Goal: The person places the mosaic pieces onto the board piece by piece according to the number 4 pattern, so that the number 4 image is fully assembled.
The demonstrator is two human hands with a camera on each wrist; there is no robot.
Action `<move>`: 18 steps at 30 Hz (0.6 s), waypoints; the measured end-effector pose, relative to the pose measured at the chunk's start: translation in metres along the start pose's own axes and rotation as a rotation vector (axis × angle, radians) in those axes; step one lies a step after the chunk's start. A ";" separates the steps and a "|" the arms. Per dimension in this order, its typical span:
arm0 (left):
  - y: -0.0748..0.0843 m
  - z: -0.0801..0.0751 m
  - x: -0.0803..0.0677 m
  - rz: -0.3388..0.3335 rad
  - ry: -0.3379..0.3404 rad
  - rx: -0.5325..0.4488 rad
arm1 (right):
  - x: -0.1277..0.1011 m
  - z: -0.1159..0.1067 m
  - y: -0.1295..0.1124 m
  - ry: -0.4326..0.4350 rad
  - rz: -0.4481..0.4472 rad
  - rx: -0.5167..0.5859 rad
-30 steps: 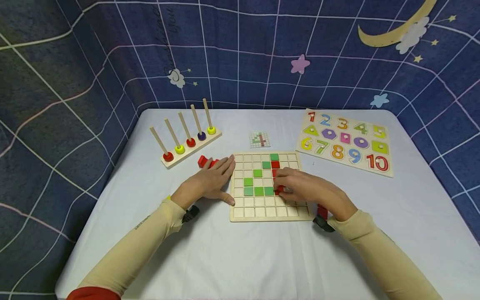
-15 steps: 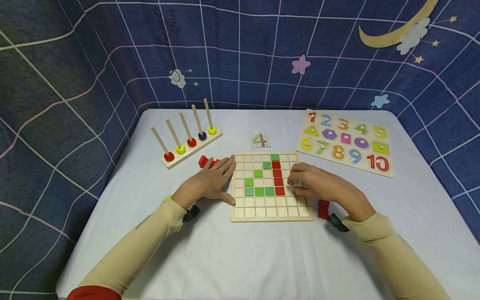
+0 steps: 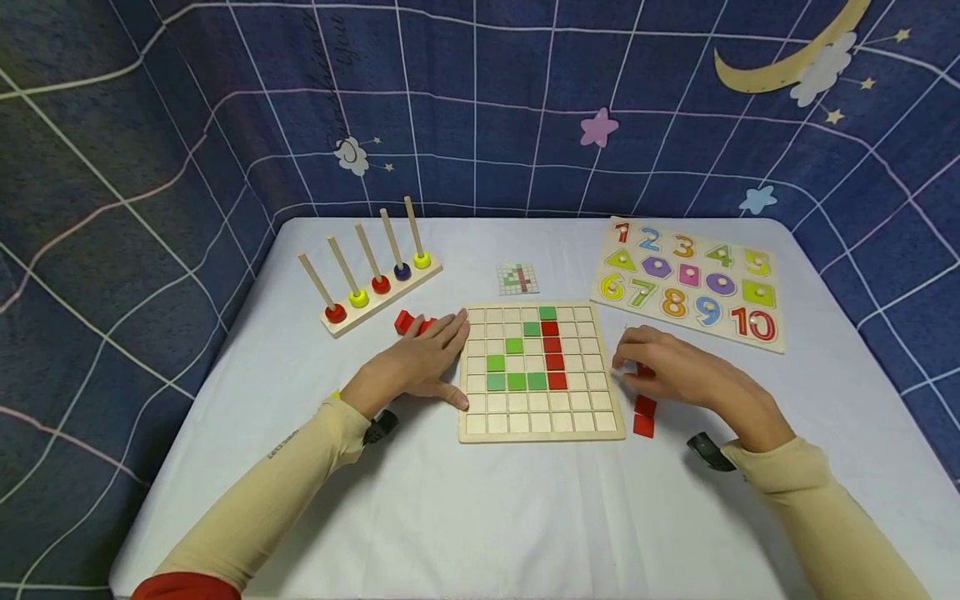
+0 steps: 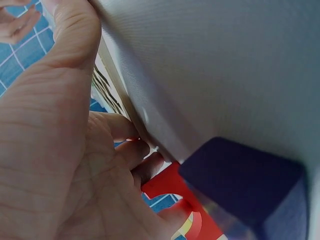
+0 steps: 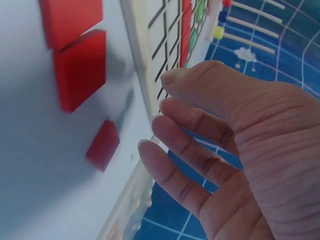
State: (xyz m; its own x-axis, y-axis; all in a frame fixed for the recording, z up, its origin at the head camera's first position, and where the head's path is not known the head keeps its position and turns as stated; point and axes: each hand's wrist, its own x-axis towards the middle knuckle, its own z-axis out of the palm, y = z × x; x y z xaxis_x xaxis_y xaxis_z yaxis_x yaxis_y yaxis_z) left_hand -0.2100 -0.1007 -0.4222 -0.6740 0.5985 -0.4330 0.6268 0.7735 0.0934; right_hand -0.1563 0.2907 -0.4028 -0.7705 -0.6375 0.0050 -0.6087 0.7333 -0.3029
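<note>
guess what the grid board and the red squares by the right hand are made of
Grid board: likely pale unfinished wood, judging by its light tan, matte cells. Red squares: probably painted wood or plastic; flat, opaque, even colour, no grain showing, so uncertain.

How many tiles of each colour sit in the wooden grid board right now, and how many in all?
Green tiles: 7
Red tiles: 4
Total in the grid board: 11
</note>
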 end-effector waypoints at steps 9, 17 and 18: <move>0.000 0.000 0.000 0.005 0.012 -0.009 | -0.012 0.000 0.011 -0.005 0.060 -0.004; -0.001 0.001 0.002 0.009 0.016 -0.014 | -0.018 0.009 0.024 0.005 0.075 0.031; -0.001 0.001 0.002 0.009 0.017 -0.015 | -0.018 0.010 0.025 0.007 0.075 0.035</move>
State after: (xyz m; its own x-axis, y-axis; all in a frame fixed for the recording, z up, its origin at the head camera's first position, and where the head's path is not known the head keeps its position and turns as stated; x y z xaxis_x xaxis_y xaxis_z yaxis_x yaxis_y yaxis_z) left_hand -0.2115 -0.1009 -0.4239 -0.6751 0.6087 -0.4168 0.6271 0.7711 0.1105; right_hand -0.1552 0.3182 -0.4197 -0.8149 -0.5795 -0.0126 -0.5424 0.7701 -0.3359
